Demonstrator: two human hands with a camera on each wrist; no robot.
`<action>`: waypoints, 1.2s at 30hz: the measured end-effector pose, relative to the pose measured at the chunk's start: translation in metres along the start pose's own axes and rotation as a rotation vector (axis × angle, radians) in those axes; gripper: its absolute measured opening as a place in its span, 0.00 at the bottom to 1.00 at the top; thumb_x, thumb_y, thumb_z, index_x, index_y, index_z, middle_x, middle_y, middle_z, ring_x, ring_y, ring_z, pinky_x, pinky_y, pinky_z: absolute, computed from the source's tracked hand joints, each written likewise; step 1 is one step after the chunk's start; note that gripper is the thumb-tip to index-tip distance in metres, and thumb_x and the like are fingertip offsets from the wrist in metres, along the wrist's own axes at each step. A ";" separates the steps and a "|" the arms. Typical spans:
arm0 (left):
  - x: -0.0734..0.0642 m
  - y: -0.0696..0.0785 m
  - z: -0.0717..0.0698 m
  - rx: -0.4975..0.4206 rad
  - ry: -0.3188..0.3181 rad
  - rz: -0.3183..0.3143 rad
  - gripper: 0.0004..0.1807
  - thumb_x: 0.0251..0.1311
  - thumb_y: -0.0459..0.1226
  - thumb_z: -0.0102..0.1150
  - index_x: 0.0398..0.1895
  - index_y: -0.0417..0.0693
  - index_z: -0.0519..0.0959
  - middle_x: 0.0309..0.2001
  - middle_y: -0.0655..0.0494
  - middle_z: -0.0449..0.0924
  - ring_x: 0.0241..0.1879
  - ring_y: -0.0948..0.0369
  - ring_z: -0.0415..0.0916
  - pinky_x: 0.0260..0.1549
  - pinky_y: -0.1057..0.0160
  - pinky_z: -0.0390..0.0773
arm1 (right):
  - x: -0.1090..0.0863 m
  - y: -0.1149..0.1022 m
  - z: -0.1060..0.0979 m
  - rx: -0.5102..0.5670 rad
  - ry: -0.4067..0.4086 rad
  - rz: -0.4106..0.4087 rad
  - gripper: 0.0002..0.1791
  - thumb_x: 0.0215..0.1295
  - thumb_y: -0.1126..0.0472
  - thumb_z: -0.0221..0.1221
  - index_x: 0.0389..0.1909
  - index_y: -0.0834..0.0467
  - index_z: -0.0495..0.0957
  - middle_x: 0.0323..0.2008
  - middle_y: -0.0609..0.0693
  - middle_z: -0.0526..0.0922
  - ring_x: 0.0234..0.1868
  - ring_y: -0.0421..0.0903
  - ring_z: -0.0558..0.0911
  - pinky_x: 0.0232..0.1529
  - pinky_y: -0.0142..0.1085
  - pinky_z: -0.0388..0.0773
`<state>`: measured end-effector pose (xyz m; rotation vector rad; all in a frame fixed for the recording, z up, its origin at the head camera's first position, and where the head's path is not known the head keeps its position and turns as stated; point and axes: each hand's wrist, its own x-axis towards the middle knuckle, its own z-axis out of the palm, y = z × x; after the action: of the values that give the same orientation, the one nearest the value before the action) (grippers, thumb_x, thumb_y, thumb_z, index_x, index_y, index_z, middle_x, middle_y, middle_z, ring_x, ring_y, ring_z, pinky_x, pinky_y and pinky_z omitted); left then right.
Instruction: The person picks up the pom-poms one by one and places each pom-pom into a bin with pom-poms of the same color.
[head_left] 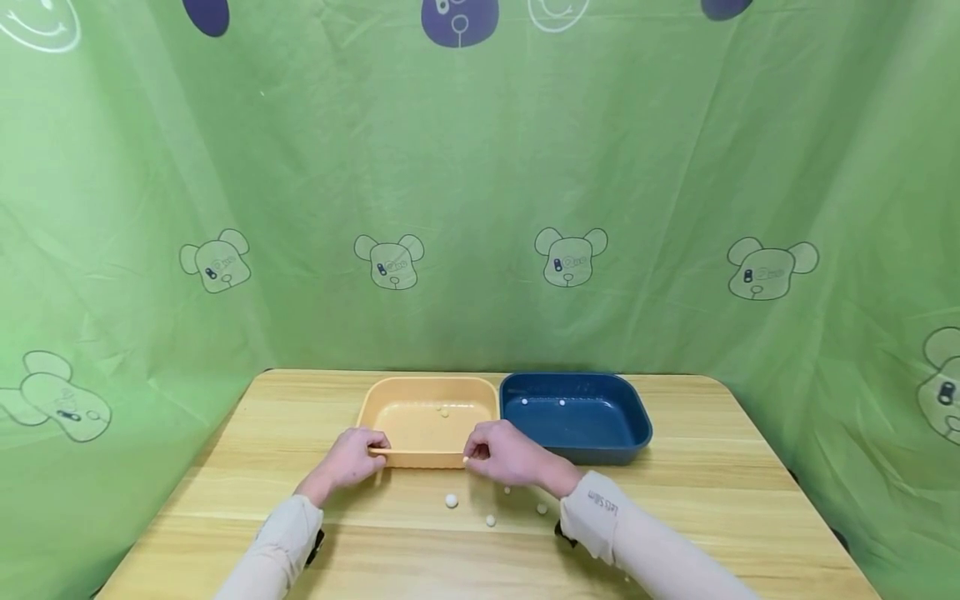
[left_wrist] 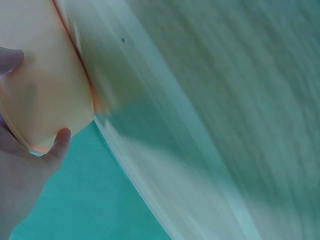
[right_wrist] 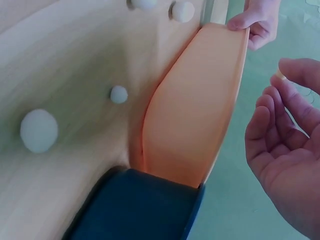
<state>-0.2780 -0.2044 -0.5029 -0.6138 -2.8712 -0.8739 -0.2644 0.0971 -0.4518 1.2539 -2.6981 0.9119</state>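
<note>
Surrounding the far edge and both sides of my workspace is a green fabric curtain printed with outlined bear heads. Before it stretches a pale, wood-grained tabletop with rounded far corners. On it sit two rounded rectangular basins with a plastic look: a dark-blue one and, just beside it to the left, a light-orange one. Pale long sleeves cover my forearms.

My left grip is curled over the orange basin's rim at its near-left corner, thumb outside the near wall. My right grip is beside the near-right corner of that basin, thumb and forefinger pinching a tiny pale-yellow ball.

Near my right wrist, loose white balls lie on the tabletop: the biggest nearest the orange basin's front, then smaller ones towards the right. Smallest are two white beads inside the blue basin and a few yellowish beads inside the orange one.
</note>
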 end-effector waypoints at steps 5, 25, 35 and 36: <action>0.000 0.000 -0.001 0.001 -0.002 -0.001 0.09 0.42 0.31 0.61 0.20 0.58 0.77 0.22 0.66 0.71 0.27 0.63 0.66 0.32 0.60 0.67 | 0.004 0.008 0.003 0.021 0.065 0.053 0.02 0.56 0.63 0.64 0.27 0.53 0.81 0.24 0.38 0.75 0.26 0.34 0.73 0.30 0.28 0.74; -0.001 -0.001 -0.001 0.030 0.018 0.039 0.08 0.41 0.32 0.61 0.21 0.57 0.78 0.23 0.68 0.72 0.28 0.65 0.67 0.31 0.61 0.68 | 0.016 0.022 0.006 0.075 0.088 0.166 0.03 0.57 0.64 0.64 0.27 0.53 0.81 0.24 0.40 0.77 0.27 0.35 0.75 0.31 0.30 0.74; 0.000 -0.002 0.000 0.021 0.007 0.025 0.07 0.42 0.31 0.62 0.21 0.56 0.78 0.23 0.67 0.71 0.28 0.64 0.67 0.31 0.60 0.68 | 0.020 0.025 0.008 0.065 0.091 0.187 0.03 0.56 0.63 0.64 0.27 0.52 0.81 0.23 0.39 0.77 0.27 0.35 0.75 0.31 0.30 0.75; 0.000 -0.002 0.000 0.015 0.005 0.023 0.07 0.42 0.31 0.62 0.21 0.56 0.78 0.23 0.67 0.71 0.28 0.64 0.67 0.31 0.60 0.68 | 0.021 0.026 0.008 0.069 0.091 0.192 0.03 0.56 0.63 0.64 0.27 0.52 0.81 0.23 0.39 0.77 0.27 0.36 0.75 0.31 0.30 0.75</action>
<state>-0.2789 -0.2058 -0.5043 -0.6403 -2.8577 -0.8481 -0.2946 0.0914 -0.4659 0.9501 -2.7727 1.0615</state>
